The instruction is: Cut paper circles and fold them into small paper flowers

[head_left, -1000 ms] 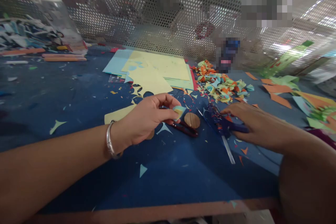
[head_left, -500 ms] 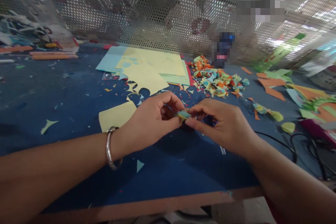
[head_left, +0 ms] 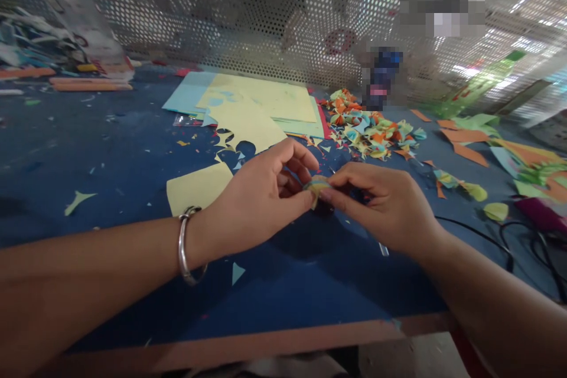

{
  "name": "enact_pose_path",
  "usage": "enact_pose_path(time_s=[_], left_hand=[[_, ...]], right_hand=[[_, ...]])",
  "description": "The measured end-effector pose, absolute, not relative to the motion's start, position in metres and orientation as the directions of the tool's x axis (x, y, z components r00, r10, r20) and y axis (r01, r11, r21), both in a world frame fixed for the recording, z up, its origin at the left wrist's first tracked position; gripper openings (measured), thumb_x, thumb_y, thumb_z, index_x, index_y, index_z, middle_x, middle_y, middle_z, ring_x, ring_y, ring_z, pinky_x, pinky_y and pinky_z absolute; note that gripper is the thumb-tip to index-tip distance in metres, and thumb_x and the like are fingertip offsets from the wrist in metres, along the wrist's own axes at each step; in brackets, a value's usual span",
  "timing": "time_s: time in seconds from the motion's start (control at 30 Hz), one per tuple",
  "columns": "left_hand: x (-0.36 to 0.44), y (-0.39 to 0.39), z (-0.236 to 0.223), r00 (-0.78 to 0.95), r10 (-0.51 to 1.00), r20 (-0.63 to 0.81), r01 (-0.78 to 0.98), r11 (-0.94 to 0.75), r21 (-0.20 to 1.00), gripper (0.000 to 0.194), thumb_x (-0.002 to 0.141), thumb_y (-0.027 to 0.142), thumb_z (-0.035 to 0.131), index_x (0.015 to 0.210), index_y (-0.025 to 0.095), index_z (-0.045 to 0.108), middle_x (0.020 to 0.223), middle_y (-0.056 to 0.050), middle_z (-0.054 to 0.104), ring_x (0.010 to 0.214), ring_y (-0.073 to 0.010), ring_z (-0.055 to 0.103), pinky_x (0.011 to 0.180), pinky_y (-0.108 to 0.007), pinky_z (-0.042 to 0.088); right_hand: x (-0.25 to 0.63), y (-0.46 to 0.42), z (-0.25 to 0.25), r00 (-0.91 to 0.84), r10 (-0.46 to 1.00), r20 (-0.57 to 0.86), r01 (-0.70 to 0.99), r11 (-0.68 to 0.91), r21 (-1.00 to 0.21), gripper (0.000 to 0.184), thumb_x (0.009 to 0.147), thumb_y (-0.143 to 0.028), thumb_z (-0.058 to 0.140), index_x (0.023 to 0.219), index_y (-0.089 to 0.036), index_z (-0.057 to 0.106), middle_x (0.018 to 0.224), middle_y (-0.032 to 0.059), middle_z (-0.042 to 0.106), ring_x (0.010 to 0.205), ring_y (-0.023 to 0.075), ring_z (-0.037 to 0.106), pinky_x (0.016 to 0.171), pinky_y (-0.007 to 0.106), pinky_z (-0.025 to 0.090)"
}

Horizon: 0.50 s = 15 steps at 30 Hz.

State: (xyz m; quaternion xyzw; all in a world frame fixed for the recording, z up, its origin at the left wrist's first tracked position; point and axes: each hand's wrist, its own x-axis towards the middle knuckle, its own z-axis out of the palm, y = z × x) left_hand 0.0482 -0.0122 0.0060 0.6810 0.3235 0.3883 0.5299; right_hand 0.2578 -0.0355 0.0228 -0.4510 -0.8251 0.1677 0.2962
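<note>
Between my two hands is a small yellow and blue paper piece (head_left: 318,185), curved or folded. My left hand (head_left: 270,189), with a silver bracelet at the wrist, pinches its left side between thumb and finger. From the other side my right hand (head_left: 381,204) grips it with thumb and forefinger. A small dark rounded object (head_left: 323,208) shows just under the fingertips; its kind I cannot make out. Beside my left wrist lies a pale yellow paper sheet (head_left: 195,188). Beyond the hands rests a yellow sheet with round cut-outs (head_left: 248,127).
A heap of folded paper pieces (head_left: 372,130) in orange, yellow and blue lies at the back right. Orange paper scraps (head_left: 469,152) and a black cable (head_left: 478,230) are on the right. A clear bottle (head_left: 84,18) stands back left, before a perforated metal screen (head_left: 199,23).
The paper piece between my fingers has turned and shows more of its yellow and blue bands. Both hands have shifted slightly to the right in view.
</note>
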Motion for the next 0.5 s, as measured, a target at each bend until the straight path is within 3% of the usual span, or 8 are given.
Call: enact_pose_path(time_s=[0.23, 0.5], left_hand=[[0.0478, -0.0117, 0.0072, 0.528, 0.836, 0.151, -0.077, -0.13, 0.989, 0.039, 0.075, 0.012, 0.071, 0.107, 0.022, 0.051, 0.096, -0.001, 0.062, 0.073, -0.0109, 0.064, 0.072, -0.027, 0.054], [0.0445, -0.0104, 0.0034, 0.518, 0.823, 0.232, 0.054, -0.302, 0.952, 0.034, 0.082, 0.015, 0.071, 0.111, 0.022, 0.055, 0.09, -0.001, 0.065, 0.082, -0.0143, 0.066, 0.075, -0.027, 0.053]], right_hand=[[0.2603, -0.0377, 0.0206, -0.41, 0.837, 0.362, 0.657, 0.547, -0.519, 0.013, 0.095, -0.025, 0.066, 0.083, -0.022, 0.072, 0.076, -0.0013, 0.069, 0.067, 0.0119, 0.061, 0.063, 0.024, 0.045], [0.257, -0.0391, 0.0204, -0.46, 0.812, 0.36, 0.634, 0.584, -0.507, 0.016, 0.095, -0.022, 0.063, 0.079, -0.02, 0.068, 0.074, -0.001, 0.067, 0.067, 0.0117, 0.06, 0.064, 0.024, 0.046]])
